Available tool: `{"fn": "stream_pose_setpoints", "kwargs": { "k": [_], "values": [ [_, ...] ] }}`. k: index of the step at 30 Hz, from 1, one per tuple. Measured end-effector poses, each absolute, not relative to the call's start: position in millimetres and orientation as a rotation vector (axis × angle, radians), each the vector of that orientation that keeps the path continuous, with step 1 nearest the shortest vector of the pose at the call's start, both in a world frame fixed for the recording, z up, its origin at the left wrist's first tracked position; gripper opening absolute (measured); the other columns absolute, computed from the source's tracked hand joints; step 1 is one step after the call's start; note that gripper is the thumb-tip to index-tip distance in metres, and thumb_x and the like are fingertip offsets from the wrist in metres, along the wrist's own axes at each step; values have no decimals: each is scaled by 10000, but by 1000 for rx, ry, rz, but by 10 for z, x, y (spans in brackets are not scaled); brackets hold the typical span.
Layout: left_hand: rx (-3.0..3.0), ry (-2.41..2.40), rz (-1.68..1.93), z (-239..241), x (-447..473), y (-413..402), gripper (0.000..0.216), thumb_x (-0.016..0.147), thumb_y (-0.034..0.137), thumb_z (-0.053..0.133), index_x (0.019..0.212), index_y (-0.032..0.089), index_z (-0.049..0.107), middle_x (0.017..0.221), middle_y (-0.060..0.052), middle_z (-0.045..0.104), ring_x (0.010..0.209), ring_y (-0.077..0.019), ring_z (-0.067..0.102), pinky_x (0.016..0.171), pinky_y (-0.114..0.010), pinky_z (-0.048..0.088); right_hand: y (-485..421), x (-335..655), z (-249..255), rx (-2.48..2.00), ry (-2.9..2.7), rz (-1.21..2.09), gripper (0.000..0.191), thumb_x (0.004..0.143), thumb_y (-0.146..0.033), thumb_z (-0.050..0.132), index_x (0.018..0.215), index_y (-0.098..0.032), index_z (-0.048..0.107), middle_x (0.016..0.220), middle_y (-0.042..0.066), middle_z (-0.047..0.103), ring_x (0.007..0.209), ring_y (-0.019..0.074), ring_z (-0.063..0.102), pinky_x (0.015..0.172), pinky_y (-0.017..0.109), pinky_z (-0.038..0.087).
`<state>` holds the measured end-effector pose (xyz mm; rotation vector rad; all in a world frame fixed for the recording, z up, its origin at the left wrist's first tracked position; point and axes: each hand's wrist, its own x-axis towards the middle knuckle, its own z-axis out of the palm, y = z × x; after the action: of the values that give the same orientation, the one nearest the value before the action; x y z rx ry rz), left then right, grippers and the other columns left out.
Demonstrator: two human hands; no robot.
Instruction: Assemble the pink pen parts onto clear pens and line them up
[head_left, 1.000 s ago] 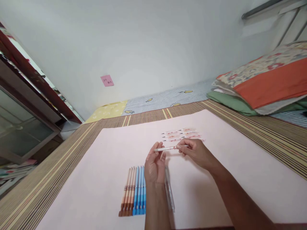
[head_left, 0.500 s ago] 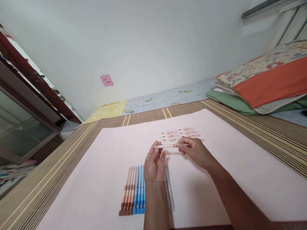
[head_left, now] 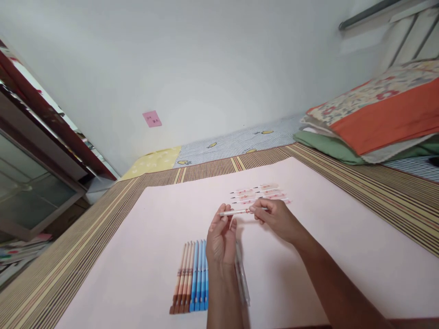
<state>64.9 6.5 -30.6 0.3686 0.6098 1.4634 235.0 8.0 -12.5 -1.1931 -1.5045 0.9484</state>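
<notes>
A slim whitish pen (head_left: 236, 212) with a red pattern is held level above the pink sheet (head_left: 137, 256). My left hand (head_left: 221, 244), palm turned up, has its fingertips and thumb closed around the pen's left end. With thumb and fingers, my right hand (head_left: 277, 218) pinches it near the right end. Just beyond lie several slim pen refills (head_left: 245, 201) with dark tips and reddish patterns, set in two columns. Clear pen barrels (head_left: 243, 276) lie beside my left wrist, partly hidden. Left of that wrist, brown-and-cream pens (head_left: 181, 278) and blue pens (head_left: 199, 278) form a row.
The sheet rests on a striped mat (head_left: 113, 214). Folded bedding (head_left: 384, 121) is piled at the right, near a checked cloth (head_left: 222, 145) along the wall. A pink note (head_left: 152, 119) is stuck to the wall. A glass-fronted cabinet (head_left: 34, 192) stands left.
Both hands keep their grip on the pen, which tilts slightly more, its left end lower. The whole view has shifted a little.
</notes>
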Motion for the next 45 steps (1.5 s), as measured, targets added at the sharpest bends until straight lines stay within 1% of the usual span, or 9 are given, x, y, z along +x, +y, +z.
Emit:
{"fn": "stream_pose_setpoints", "kwargs": {
  "k": [4,7,10,17,21,24,35,41,45],
  "values": [
    [412,517,1456,-267,648,28,412,698,164,760,1105,196,707,1310,-116,623,1123,-218,618,859,-292,529,76,2337,-116,-1177,-1493,955,339,836,-508,621,715,-191,627,650,-8,591,598,147,526,587,269,419],
    [326,664,1503,-289,688,50,224,741,286,783,922,168,725,1038,-95,716,910,-169,677,759,-248,537,63,2319,-98,-1177,-1498,945,319,833,-496,624,743,-190,647,674,-2,601,616,150,534,596,269,425],
    [303,746,1532,-318,694,80,154,709,220,808,797,137,714,821,-59,709,761,-119,671,673,-186,510,59,2323,-95,-1201,-1502,937,308,837,-486,616,743,-194,650,659,-6,595,606,149,529,586,267,418],
    [441,561,1462,-266,646,40,332,704,141,754,1032,176,723,1246,-130,659,1136,-221,619,907,-303,507,66,2349,-94,-1206,-1483,921,374,835,-516,612,642,-196,589,589,-16,551,566,141,496,557,267,390],
    [386,678,1499,-293,696,54,246,732,309,795,910,161,716,1001,-99,722,934,-176,678,781,-251,524,64,2322,-85,-1194,-1495,912,339,832,-509,629,718,-190,638,671,-3,598,614,147,524,596,272,414],
    [409,739,1531,-317,713,81,241,658,269,850,797,137,703,816,-52,709,793,-125,672,686,-187,495,64,2322,-96,-1212,-1507,909,337,840,-504,624,716,-191,637,654,-9,590,598,143,516,576,269,400],
    [621,655,1566,-224,721,26,303,697,266,820,968,168,727,1042,-78,706,948,-161,654,797,-247,507,82,2358,-128,-1167,-1427,1032,380,831,-500,625,610,-198,560,532,-36,516,511,117,451,524,261,349],
    [486,717,1594,-305,707,92,255,641,269,862,800,126,722,805,-39,701,733,-100,654,687,-182,496,59,2271,-101,-1168,-1473,976,306,821,-466,643,689,-192,614,591,-32,542,559,127,492,559,266,376],
    [526,701,1595,-301,671,92,255,662,243,847,855,116,739,882,-67,713,774,-109,657,734,-196,506,60,2264,-114,-1187,-1500,968,312,837,-458,620,673,-196,584,562,-39,511,541,123,454,538,267,343]
  ]
}}
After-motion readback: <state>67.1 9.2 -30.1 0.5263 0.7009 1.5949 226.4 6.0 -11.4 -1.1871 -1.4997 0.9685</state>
